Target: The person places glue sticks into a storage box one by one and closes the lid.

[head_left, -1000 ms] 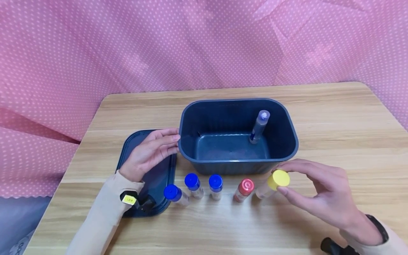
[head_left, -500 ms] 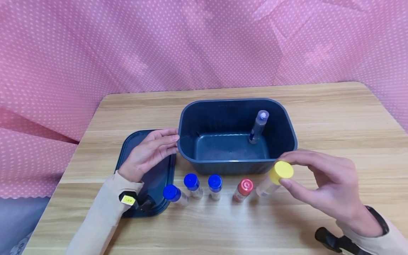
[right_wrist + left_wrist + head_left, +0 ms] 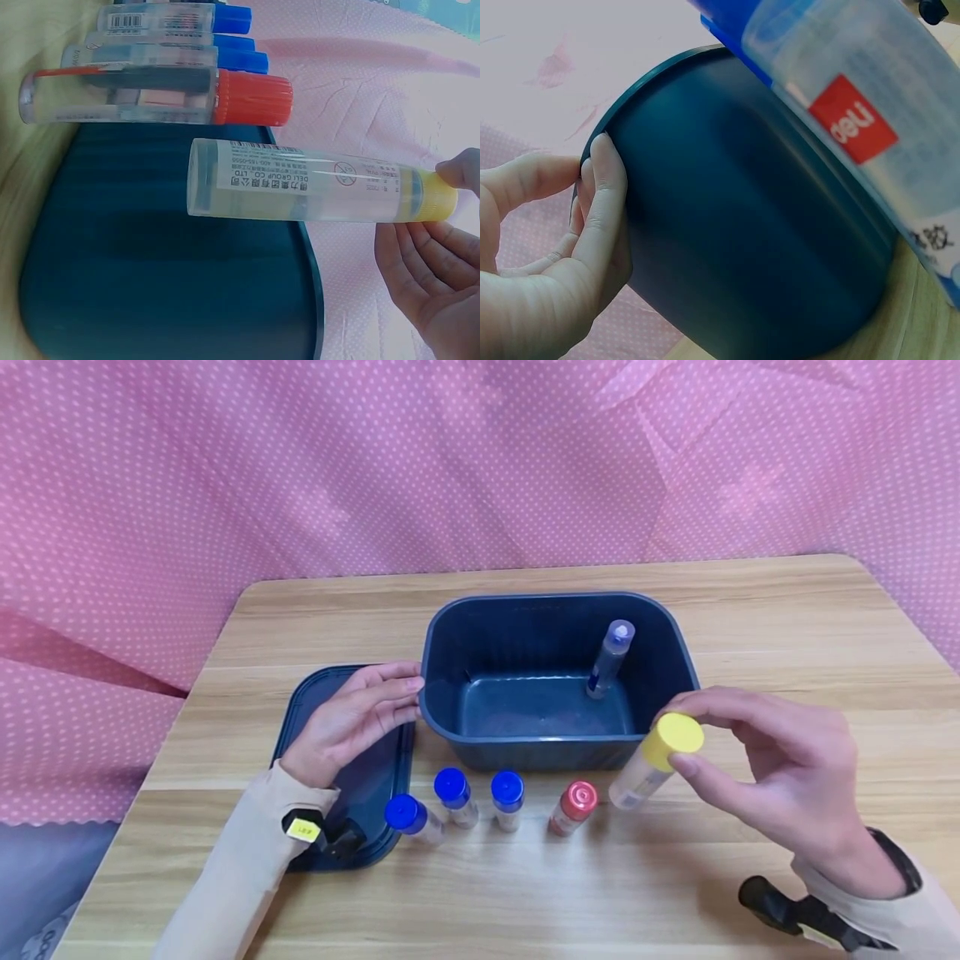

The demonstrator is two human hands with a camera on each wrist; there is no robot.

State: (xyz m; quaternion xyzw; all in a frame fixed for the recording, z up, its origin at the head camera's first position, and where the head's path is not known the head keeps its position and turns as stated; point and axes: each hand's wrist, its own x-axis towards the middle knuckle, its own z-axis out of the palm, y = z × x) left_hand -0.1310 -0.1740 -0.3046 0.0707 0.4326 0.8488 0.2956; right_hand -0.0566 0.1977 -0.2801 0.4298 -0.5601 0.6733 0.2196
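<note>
The right hand [image 3: 787, 785] pinches the yellow cap [image 3: 680, 732] of a clear tube [image 3: 636, 783] between its thumb and fingers. The tube is up in the air over the wooden table [image 3: 810, 643], with its cap at the top, near the front right corner of a big dark blue tub [image 3: 555, 753]. The right wrist view shows a white label with small print on this tube.

The left hand [image 3: 360, 718] has its fingers mostly straight, and the tips touch the left end of the tub by the rim. Inside the tub, at the right side, there is one see-through tube [image 3: 611, 660] with a pale purple top. In front of the tub are a red-capped tube [image 3: 574, 807] and, left of it, three blue-capped tubes [image 3: 452, 789]. The left wrist view shows a red label on one of the blue ones. A flat dark lid [image 3: 378, 777] lies below the left hand, beside the tub. Pink dotted cloth [image 3: 480, 460] hangs behind the table
</note>
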